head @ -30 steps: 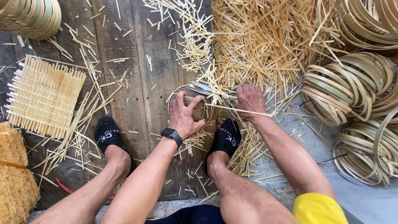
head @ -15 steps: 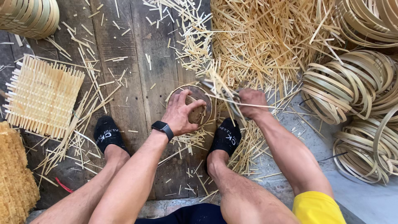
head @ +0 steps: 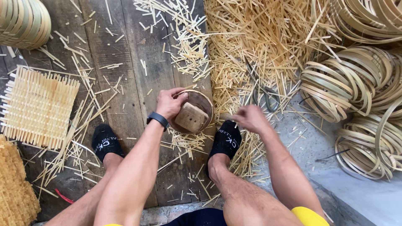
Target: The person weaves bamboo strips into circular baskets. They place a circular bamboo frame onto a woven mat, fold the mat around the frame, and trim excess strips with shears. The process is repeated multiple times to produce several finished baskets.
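Left hand [head: 169,102] grips the rim of a round wooden mould [head: 192,112], fingers curled over its upper-left edge; a pale rectangular block sits inside the mould. The mould rests on the dark plank floor [head: 138,62], tilted toward the camera, just beside the toe of the right black sock [head: 226,140]. Right hand [head: 250,118] hovers right of the mould, apart from it, fingers loosely bunched and narrow; motion blur, so can't tell if it pinches a thin strip. Scissors [head: 261,90] lie up and right of the mould, on the edge of the big heap of bamboo splinters [head: 259,42]. Left black sock [head: 104,142] is down-left of the mould. Woven bamboo mat [head: 37,106] lies well to the left of the mould. Coiled bamboo hoops [head: 347,83] are stacked far right of it. Wristband [head: 158,119] on the left wrist.
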